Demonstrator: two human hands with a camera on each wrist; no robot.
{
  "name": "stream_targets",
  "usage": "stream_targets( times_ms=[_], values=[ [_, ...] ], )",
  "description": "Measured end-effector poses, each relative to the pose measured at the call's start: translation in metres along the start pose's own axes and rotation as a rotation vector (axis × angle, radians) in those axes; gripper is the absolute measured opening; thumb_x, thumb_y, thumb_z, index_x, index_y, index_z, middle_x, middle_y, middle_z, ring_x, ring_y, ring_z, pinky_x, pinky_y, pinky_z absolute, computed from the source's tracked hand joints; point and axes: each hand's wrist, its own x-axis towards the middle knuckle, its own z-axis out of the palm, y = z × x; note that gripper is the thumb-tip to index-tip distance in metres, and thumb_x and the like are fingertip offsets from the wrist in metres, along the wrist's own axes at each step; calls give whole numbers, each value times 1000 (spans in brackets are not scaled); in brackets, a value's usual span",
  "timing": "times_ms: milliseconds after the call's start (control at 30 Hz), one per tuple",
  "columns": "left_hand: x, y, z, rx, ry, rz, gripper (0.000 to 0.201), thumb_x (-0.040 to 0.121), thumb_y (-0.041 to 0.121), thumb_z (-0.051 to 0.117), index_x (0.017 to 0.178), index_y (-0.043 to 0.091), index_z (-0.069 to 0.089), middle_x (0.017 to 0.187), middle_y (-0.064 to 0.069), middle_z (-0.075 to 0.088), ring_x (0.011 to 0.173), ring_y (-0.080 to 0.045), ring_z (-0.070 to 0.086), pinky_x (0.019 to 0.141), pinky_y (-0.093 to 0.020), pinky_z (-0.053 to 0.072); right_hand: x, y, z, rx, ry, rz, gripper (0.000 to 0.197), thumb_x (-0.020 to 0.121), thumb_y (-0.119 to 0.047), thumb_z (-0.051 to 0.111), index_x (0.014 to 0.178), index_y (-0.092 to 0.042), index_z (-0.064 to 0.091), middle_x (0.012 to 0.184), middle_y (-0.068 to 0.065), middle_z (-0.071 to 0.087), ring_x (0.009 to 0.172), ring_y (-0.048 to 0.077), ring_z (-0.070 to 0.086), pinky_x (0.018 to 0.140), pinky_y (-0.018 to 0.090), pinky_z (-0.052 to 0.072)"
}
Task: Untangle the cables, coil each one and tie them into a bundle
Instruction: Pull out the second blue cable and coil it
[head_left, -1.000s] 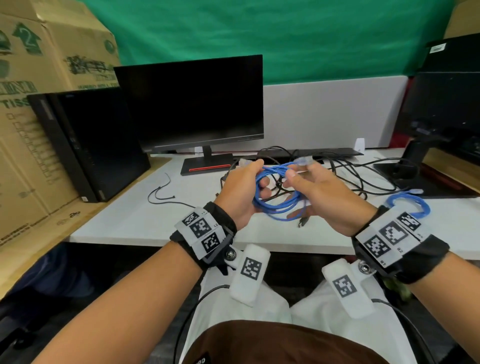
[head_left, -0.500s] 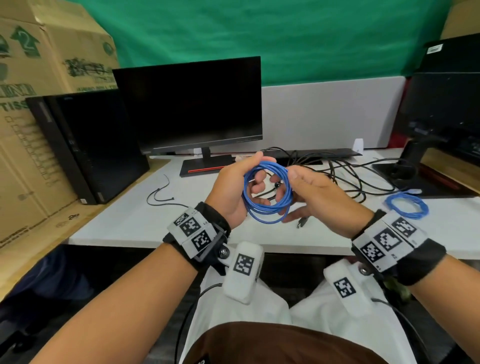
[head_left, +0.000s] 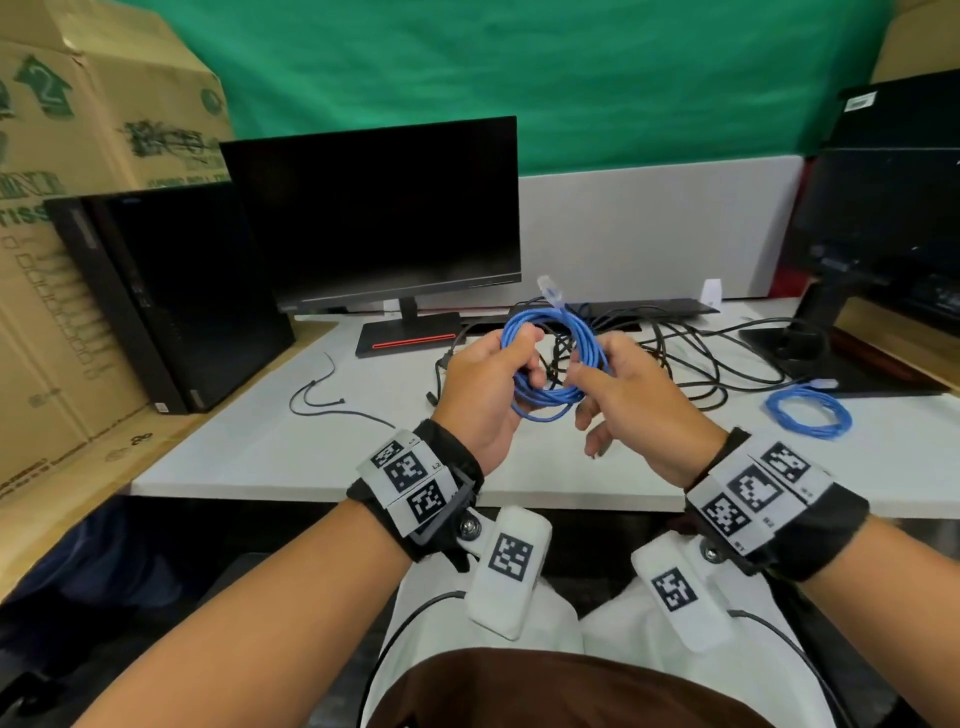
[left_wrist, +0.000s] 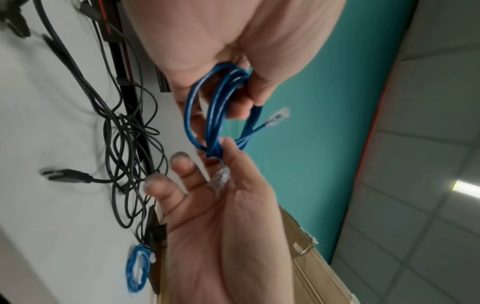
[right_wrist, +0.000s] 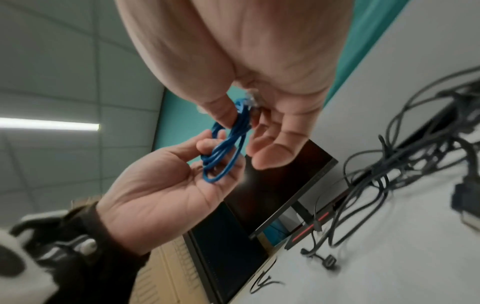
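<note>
Both hands hold a coiled blue network cable above the white desk. My left hand grips the coil's left side with fingers curled round the loops. My right hand pinches the right side between thumb and forefinger, its other fingers spread loose. One clear plug sticks up above the coil; the other plug lies against my right palm. A tangle of black cables lies on the desk behind the hands. A second blue coil rests on the desk at the right.
A black monitor stands behind the hands, a computer tower at the left, a second monitor stand at the right. A thin black lead lies on the left of the desk. Cardboard boxes rise at the far left.
The blue coil has been turned from lying low between the hands to standing more upright, and one clear plug now points up above it. Both hands rose slightly.
</note>
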Motion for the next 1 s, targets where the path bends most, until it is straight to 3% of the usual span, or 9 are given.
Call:
stream_targets(
  times_ms=[133,300,433,567,633,700,800,900,1000],
  values=[
    [-1,-7,3,74,95,60,14,98,21,62,100,8,66,56,7,47,49,-8,41,51,-26,36,-2,1,1,-26,-18,-4,32,97,-5,50,119,-27,43,86,13,57,48,14,55,45,34,52],
    [2,-7,4,18,178,6,28,93,33,69,79,13,56,57,1,44,43,-11,36,45,-28,42,-13,2,11,66,-149,106,3,102,-15,43,103,-16,46,82,10,51,41,13,48,47,38,55],
    [3,-8,4,2,44,-153,28,92,31,70,82,17,48,55,3,25,40,-11,21,42,-22,26,-18,7,10,-103,-189,118,7,102,-15,37,98,-16,42,86,14,51,36,12,48,43,34,52],
    [1,-11,10,112,-141,-338,34,94,45,64,80,20,46,51,6,17,38,-10,14,38,-19,20,-22,11,-7,-275,-320,202,10,101,-15,37,101,-10,45,89,25,56,51,25,59,45,35,54],
    [2,-12,10,139,-174,-395,43,96,53,56,72,22,39,51,5,15,37,-10,13,37,-18,19,-21,11,-17,-345,-329,168,20,104,-30,41,103,-13,52,100,20,59,56,18,62,44,30,53],
    [5,-14,11,171,-182,-414,45,97,57,51,72,22,37,52,5,15,39,-11,12,38,-19,21,-20,8,-25,-520,-295,69,37,103,-40,42,101,-7,59,87,11,59,62,13,58,45,21,48],
    [10,-14,12,223,-187,-358,42,98,55,51,79,18,45,53,4,23,43,-13,25,42,-24,34,-16,10,-35,-557,-236,48,44,102,-38,47,86,1,59,56,1,38,40,10,36,36,21,36],
    [16,-12,7,472,-177,-142,40,97,48,58,98,8,61,61,2,48,55,-13,50,54,-30,46,-11,12,-44,-416,-217,100,37,102,-34,52,75,-9,52,58,1,33,40,13,34,35,25,38],
    [21,-10,-6,879,-178,114,27,93,41,66,93,14,68,68,2,57,50,-4,47,45,-18,38,-7,14,-53,-277,-182,146,34,101,-32,55,79,-6,54,61,3,37,39,13,34,36,23,36]
  ],
)
